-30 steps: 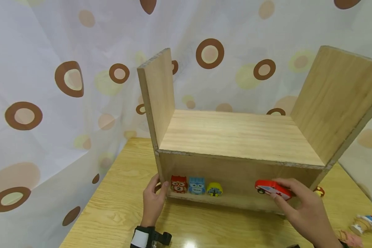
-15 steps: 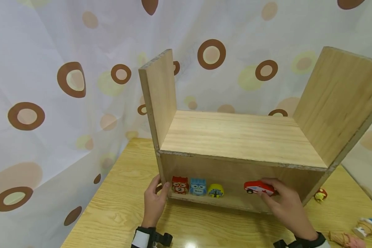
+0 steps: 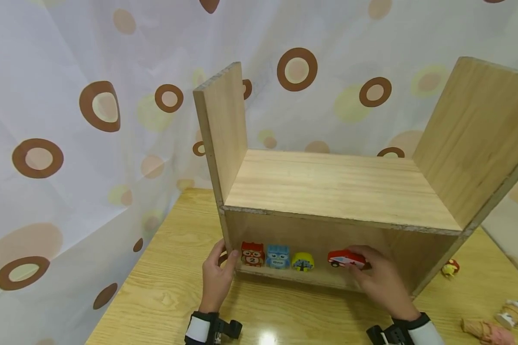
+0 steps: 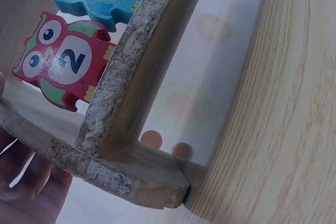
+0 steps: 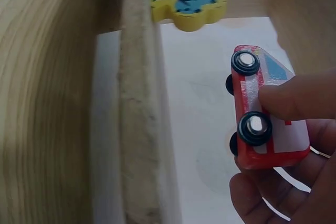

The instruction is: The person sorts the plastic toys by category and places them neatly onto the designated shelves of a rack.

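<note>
My right hand [image 3: 380, 278] pinches a red and white toy ambulance [image 3: 344, 258] inside the lower compartment of a wooden shelf [image 3: 341, 187]. In the right wrist view the toy ambulance [image 5: 268, 114] hangs above the shelf board, thumb on its side and fingers beneath. Left of it stand a yellow tree block [image 3: 303, 262], a blue owl block [image 3: 278, 257] marked One, and a red owl block [image 3: 253, 254] marked 2. My left hand [image 3: 217, 278] grips the shelf's left side panel, thumb in front; in the left wrist view its fingers [image 4: 37, 177] lie behind the panel.
The shelf stands on a wooden table [image 3: 155, 287] before a dotted wall cloth. Right of it lie a small red and yellow toy [image 3: 450, 268], a pink ice-cream-cone toy [image 3: 488, 331] and another cone-like toy with a blue and red top [image 3: 515, 314].
My right hand has carried the toy ambulance leftward, further into the compartment and closer to the yellow tree block. The left hand keeps its grip on the side panel.
</note>
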Demonstrator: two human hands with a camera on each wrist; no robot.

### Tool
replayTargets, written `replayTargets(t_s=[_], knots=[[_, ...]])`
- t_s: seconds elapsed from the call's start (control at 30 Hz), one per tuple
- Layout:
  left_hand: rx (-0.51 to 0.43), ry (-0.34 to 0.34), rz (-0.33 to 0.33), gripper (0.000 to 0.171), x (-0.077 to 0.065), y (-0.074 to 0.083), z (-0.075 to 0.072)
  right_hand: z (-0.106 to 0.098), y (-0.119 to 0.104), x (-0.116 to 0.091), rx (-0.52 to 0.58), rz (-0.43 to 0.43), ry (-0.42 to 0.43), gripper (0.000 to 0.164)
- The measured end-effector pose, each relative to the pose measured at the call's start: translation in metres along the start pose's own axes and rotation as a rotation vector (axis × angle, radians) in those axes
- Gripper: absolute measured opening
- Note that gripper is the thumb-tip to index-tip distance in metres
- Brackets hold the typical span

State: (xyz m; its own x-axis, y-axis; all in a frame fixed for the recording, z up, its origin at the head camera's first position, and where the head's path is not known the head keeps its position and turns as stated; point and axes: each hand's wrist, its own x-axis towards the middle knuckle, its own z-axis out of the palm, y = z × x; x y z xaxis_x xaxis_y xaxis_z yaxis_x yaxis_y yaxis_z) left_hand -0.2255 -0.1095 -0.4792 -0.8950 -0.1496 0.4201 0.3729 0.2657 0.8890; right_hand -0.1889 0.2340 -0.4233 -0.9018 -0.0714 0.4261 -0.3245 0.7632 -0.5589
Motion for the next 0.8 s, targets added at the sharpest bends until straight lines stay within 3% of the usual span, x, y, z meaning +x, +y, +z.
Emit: replayTargets(t_s=[0.27,0.8], knots=[[-0.009,-0.010,-0.019,0.038,0.000,0.001,-0.001,0.018,0.005,0.003,0.007,0.026,-0.054,0.034],[0.000,-0.008,-0.008,0.038,0.000,0.001,-0.001,0.029,0.002,0.007,0.001,0.062,-0.148,0.032]])
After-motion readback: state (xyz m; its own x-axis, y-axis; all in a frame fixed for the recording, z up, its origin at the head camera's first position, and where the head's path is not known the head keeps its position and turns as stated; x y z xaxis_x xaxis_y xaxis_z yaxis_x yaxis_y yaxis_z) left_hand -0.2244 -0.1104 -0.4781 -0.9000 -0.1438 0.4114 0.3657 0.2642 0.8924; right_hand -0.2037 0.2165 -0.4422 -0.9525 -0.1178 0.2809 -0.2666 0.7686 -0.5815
